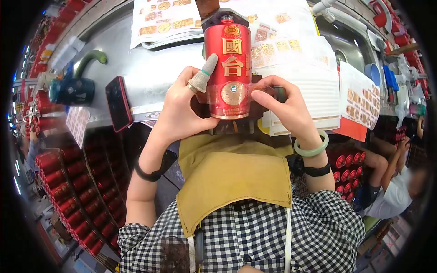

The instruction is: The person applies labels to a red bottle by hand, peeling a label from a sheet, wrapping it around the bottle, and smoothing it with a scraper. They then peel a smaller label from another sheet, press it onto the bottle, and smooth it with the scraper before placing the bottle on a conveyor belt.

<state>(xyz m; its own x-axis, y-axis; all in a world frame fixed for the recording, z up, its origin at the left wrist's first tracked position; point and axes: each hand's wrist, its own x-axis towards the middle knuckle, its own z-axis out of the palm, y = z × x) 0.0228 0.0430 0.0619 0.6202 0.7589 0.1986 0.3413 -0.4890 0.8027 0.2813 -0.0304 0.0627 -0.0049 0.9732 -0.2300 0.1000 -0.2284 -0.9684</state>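
Against the black cradle (232, 126) we find the red bottle (227, 68) seated, left hand (182, 109) clasping one flank, right hand (284, 107) gripping the other, thumb beside the gold seal (232, 93). Risk, we judge: uneven thumb pressure wrinkles or skews the seal; a slackened grip lets the bottle roll.

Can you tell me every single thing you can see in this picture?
red bottle: one, red with gold writing, middle, in a dark holder
metal table: one, grey, in front of the person
phone: one, black with red edge, lying on the table, left
sticker sheets: several, white with gold stickers, table top and right
crated bottles: many, red, lower left
apron: one, mustard yellow, on the lap
another person: one, white top, sitting far right
bracelet: one, pale green, right wrist
finger cover: one, grey, left index finger
left hand: holds the bottle's left side
right hand: holds the bottle's right side
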